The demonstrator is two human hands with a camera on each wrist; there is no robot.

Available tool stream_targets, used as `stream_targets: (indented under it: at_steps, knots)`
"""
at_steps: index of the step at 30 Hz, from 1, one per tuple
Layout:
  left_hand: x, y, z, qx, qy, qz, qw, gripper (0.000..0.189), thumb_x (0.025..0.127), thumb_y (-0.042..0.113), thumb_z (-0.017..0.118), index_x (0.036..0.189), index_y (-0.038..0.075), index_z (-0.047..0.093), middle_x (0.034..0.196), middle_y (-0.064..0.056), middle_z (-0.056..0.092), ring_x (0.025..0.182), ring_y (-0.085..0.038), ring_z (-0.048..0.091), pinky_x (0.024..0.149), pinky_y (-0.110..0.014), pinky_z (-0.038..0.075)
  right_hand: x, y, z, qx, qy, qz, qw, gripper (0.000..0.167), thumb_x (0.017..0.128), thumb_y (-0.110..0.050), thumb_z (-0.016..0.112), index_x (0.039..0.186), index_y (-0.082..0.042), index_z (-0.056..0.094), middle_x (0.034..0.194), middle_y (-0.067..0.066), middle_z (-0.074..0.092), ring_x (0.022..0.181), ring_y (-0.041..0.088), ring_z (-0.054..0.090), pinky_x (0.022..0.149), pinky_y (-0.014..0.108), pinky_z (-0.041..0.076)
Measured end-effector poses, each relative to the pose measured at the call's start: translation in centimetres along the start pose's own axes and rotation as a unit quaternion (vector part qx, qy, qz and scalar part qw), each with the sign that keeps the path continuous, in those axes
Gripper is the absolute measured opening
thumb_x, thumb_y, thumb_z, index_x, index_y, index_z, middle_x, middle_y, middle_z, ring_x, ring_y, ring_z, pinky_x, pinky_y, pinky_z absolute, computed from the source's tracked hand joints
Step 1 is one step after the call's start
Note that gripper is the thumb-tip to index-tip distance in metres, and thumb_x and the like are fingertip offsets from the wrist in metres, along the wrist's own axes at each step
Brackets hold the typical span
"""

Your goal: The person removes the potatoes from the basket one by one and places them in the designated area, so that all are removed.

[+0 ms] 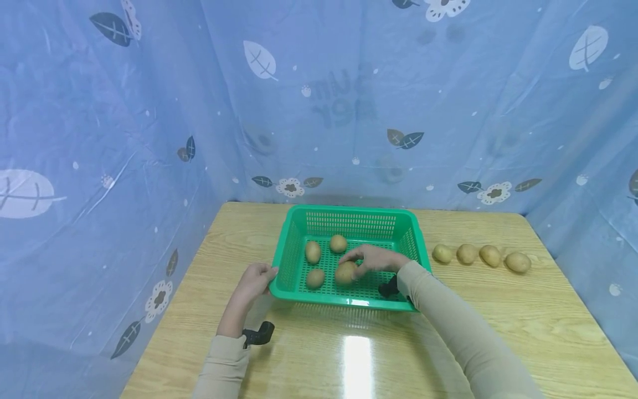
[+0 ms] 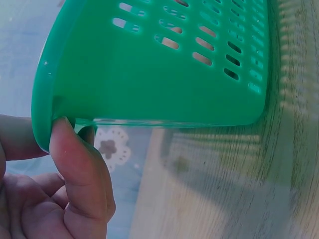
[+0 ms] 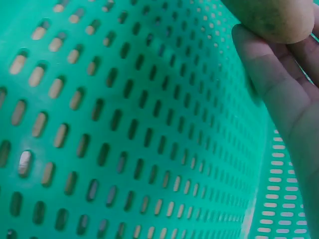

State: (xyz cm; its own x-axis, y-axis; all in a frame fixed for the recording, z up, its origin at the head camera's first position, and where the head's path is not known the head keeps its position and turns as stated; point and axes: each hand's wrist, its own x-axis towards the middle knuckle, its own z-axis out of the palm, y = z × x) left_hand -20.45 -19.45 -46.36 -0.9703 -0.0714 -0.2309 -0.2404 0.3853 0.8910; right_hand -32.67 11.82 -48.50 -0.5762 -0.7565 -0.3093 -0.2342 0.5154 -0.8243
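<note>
Potato (image 1: 344,274), rounded and tan, faintly smudged; right grip (image 1: 372,259) pinches it; left grip (image 1: 255,279) pinches the green basket rim (image 1: 324,299).

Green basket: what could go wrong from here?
The held potato could slip from the right hand and knock another potato. The left hand pinches the green basket only near a corner, so a tug might skew it. Four loose potatoes on the table could roll if bumped.
</note>
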Motion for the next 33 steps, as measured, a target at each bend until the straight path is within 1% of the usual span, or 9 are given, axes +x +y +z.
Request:
stream_targets:
  at_steps: [6, 10, 14, 16, 21, 23, 24, 28, 33]
  knots:
    - [-0.1, 0.1, 0.0, -0.002, -0.001, -0.005, 1.0000, 0.029, 0.099, 0.017, 0.046, 0.097, -0.005, 0.064, 0.077, -0.007, 0.062, 0.069, -0.015, 0.056, 0.066, -0.027, 0.047, -0.4, -0.3, -0.3, 0.024, 0.012, -0.011, 0.9996, 0.055, 0.081, -0.021, 0.073, 0.133, -0.015, 0.055, 0.143, 0.003, 0.044, 0.135, 0.028, 0.035, 0.105, 0.051, 0.036]
    - [-0.1, 0.0, 0.0, -0.004, -0.001, 0.001, 1.0000, 0.029, 0.099, 0.017, 0.046, 0.098, -0.007, 0.064, 0.078, -0.008, 0.062, 0.069, -0.015, 0.057, 0.065, -0.027, 0.048, -0.6, -0.6, -0.4, 0.037, 0.023, -0.026, 0.9987, 0.058, 0.082, -0.022, 0.072, 0.135, -0.011, 0.052, 0.144, 0.005, 0.043, 0.134, 0.029, 0.038, 0.103, 0.049, 0.039]
    - [-0.1, 0.1, 0.0, -0.005, -0.001, 0.002, 1.0000, 0.030, 0.100, 0.018, 0.046, 0.098, -0.007, 0.063, 0.078, -0.009, 0.062, 0.067, -0.015, 0.056, 0.064, -0.027, 0.047, -0.8, -0.9, -0.7, 0.053, 0.048, -0.042, 0.9966, 0.058, 0.083, -0.021, 0.071, 0.136, -0.009, 0.051, 0.142, 0.007, 0.047, 0.131, 0.028, 0.042, 0.099, 0.046, 0.043]
    - [-0.2, 0.2, 0.0, -0.010, -0.002, 0.000, 1.0000, 0.031, 0.100, 0.019, 0.047, 0.098, -0.008, 0.063, 0.078, -0.009, 0.062, 0.067, -0.015, 0.055, 0.064, -0.027, 0.047, -0.9, -1.0, -0.8, 0.068, 0.062, -0.050, 0.9944, 0.056, 0.084, -0.020, 0.071, 0.135, -0.009, 0.051, 0.141, 0.009, 0.048, 0.128, 0.028, 0.044, 0.097, 0.045, 0.045]
    - [-0.2, 0.2, -0.1, -0.006, 0.000, 0.000, 1.0000, 0.031, 0.100, 0.018, 0.047, 0.097, -0.008, 0.063, 0.079, -0.009, 0.062, 0.068, -0.015, 0.056, 0.064, -0.027, 0.048, -1.0, -1.1, -1.2, 0.118, 0.096, -0.072, 0.9857, 0.053, 0.085, -0.019, 0.071, 0.133, -0.009, 0.053, 0.135, 0.011, 0.052, 0.116, 0.025, 0.053, 0.090, 0.038, 0.049]
    - [-0.2, 0.2, -0.1, -0.002, 0.002, 0.001, 1.0000, 0.030, 0.100, 0.017, 0.046, 0.097, -0.007, 0.063, 0.078, -0.009, 0.061, 0.068, -0.015, 0.056, 0.063, -0.027, 0.048, -1.0, -1.1, -1.3, 0.127, 0.111, -0.079, 0.9825, 0.052, 0.084, -0.019, 0.072, 0.132, -0.009, 0.054, 0.132, 0.011, 0.053, 0.112, 0.024, 0.055, 0.088, 0.037, 0.050]
    - [-0.2, 0.1, -0.1, -0.001, 0.004, 0.000, 1.0000, 0.030, 0.100, 0.017, 0.046, 0.097, -0.007, 0.063, 0.079, -0.009, 0.061, 0.068, -0.015, 0.056, 0.064, -0.027, 0.048, -1.1, -1.2, -1.4, 0.129, 0.118, -0.082, 0.9811, 0.052, 0.084, -0.019, 0.072, 0.132, -0.009, 0.054, 0.132, 0.011, 0.053, 0.111, 0.023, 0.055, 0.088, 0.037, 0.050]
    - [-0.1, 0.0, 0.0, 0.000, 0.004, -0.001, 1.0000, 0.030, 0.100, 0.018, 0.046, 0.098, -0.007, 0.064, 0.079, -0.009, 0.062, 0.069, -0.015, 0.057, 0.064, -0.027, 0.048, -1.5, -1.5, -1.7, 0.138, 0.152, -0.083, 0.9750, 0.053, 0.084, -0.021, 0.073, 0.132, -0.010, 0.054, 0.131, 0.009, 0.054, 0.111, 0.023, 0.056, 0.092, 0.044, 0.049]
    - [0.0, 0.0, 0.1, 0.002, 0.007, 0.001, 1.0000, 0.030, 0.099, 0.018, 0.047, 0.099, -0.007, 0.064, 0.079, -0.010, 0.063, 0.068, -0.016, 0.057, 0.063, -0.027, 0.048, -2.1, -1.7, -2.1, 0.169, 0.183, -0.097, 0.9636, 0.056, 0.087, -0.022, 0.070, 0.137, -0.010, 0.048, 0.136, 0.010, 0.050, 0.116, 0.024, 0.055, 0.096, 0.053, 0.044]
